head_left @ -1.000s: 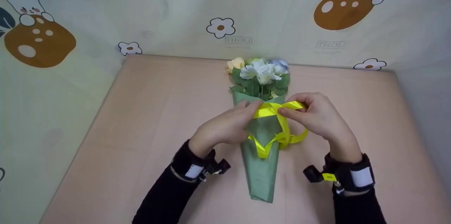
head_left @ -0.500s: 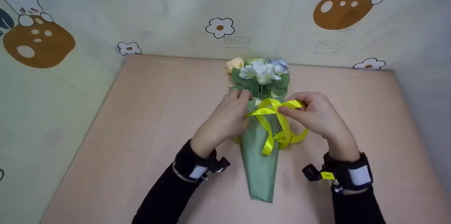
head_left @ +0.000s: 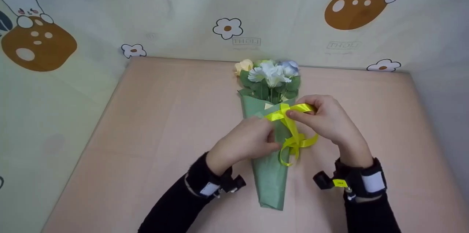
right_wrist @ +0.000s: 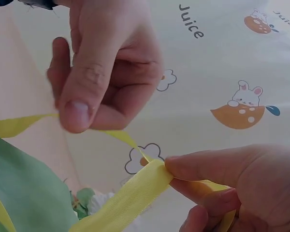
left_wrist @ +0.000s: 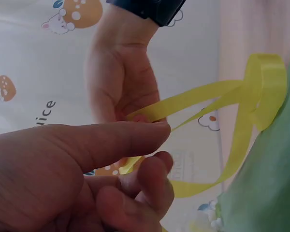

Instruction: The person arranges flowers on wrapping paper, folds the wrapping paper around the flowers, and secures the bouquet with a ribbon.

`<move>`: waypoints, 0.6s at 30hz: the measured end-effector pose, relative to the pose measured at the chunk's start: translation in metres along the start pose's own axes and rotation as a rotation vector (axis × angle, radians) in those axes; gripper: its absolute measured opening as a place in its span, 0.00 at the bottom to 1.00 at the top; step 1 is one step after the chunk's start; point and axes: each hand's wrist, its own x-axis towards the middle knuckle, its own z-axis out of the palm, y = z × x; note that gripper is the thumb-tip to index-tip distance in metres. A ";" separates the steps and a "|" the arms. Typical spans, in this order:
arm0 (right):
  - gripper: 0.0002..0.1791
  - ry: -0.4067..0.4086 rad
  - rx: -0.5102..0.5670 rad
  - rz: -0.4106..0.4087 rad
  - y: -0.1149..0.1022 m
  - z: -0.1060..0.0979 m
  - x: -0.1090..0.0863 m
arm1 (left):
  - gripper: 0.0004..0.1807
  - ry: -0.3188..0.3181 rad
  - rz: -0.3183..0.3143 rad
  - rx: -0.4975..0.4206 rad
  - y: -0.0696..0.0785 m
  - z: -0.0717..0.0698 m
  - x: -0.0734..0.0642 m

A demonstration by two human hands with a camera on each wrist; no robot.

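Observation:
A bouquet of white, blue and cream flowers (head_left: 272,73) lies wrapped in green paper (head_left: 270,185). Round its upper part runs a yellow ribbon (head_left: 291,128), looped and crossing over the front. My right hand (head_left: 328,117) pinches the ribbon between thumb and finger at the bouquet's right side. Low over the left of the wrap is my left hand (head_left: 247,139), fingers curled. In the right wrist view the left hand (right_wrist: 106,72) pinches a stretch of ribbon (right_wrist: 118,137) that leads toward the right hand (right_wrist: 227,183). In the left wrist view, ribbon loops (left_wrist: 266,92) stand off the green paper.
The bouquet lies on a pale pink tabletop (head_left: 176,101), its flowers near the back edge. Behind rises a pale sheet (head_left: 183,13) printed with rabbits, oranges and flowers. Each wrist wears a black strap with a small camera (head_left: 238,183).
My left hand first moved up the left side of the wrap, then came down and right across its front. The ribbon loop at the front shrank. My right hand stayed nearly still, pinching ribbon.

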 end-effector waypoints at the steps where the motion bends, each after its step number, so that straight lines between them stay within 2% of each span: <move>1: 0.15 -0.002 0.006 0.000 0.000 0.001 0.000 | 0.27 -0.009 0.001 0.006 0.000 0.007 0.003; 4: 0.14 -0.005 0.017 0.002 -0.001 0.003 0.001 | 0.26 -0.005 0.006 0.042 0.000 0.028 0.011; 6: 0.13 -0.005 0.021 -0.001 -0.002 0.003 0.001 | 0.22 -0.002 0.007 0.059 0.000 0.039 0.015; 9: 0.13 -0.002 0.015 -0.002 -0.002 0.003 0.001 | 0.15 -0.014 0.017 0.093 -0.001 0.045 0.016; 11: 0.14 0.004 0.007 0.002 -0.002 0.001 0.001 | 0.15 -0.035 0.015 0.107 -0.002 0.040 0.014; 13: 0.14 0.011 0.002 0.010 -0.001 0.000 0.002 | 0.16 -0.050 -0.004 0.113 -0.002 0.028 0.008; 15: 0.14 0.014 0.000 0.016 0.000 -0.002 0.002 | 0.19 -0.073 -0.029 0.107 -0.002 0.011 0.001; 18: 0.14 0.016 0.003 0.022 0.003 -0.003 0.003 | 0.19 -0.085 -0.083 0.023 -0.004 -0.017 -0.014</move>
